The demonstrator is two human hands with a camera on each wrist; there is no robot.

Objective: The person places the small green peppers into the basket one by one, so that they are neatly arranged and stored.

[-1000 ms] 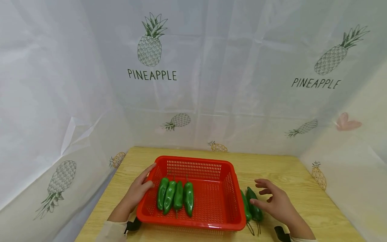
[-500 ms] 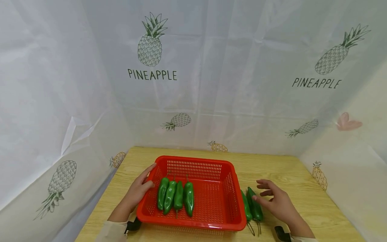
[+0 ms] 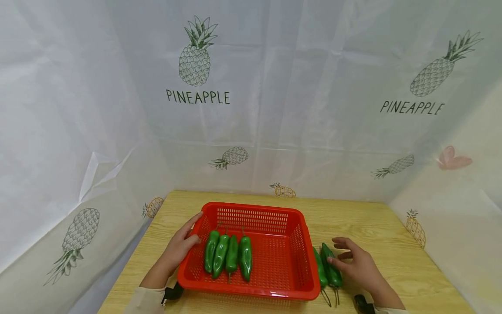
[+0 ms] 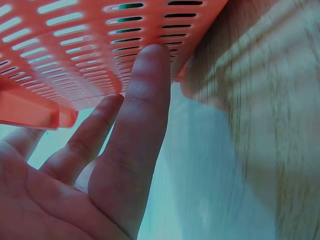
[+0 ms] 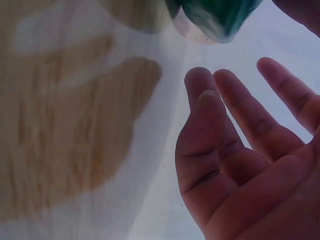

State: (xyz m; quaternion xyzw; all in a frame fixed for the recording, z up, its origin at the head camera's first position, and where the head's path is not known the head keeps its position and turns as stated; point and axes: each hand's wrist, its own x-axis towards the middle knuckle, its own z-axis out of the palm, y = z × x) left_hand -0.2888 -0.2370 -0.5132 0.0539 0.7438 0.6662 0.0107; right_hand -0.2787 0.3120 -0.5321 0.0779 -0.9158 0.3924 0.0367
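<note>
A red plastic basket with slotted walls stands on the table. Several long green peppers lie side by side in its left half. My left hand holds the basket's left rim, thumb over the edge; in the left wrist view its long fingers reach along the slotted outer wall. Outside the basket's right wall lie two more green peppers, one partly hidden by the rim. Beside them is my right hand, fingers loosely bent, its thumb overlapping the nearer pepper. The right wrist view shows a pepper beyond the fingertips, nothing held.
The wood-grain table reaches back to a pale curtain printed with pineapples, which also hangs along both sides. A dark wrist strap sits at my right wrist, and another strap at the left.
My right hand has shifted slightly, its fingertips a little lower beside the peppers. The left hand, the basket and the peppers in it stay in place.
</note>
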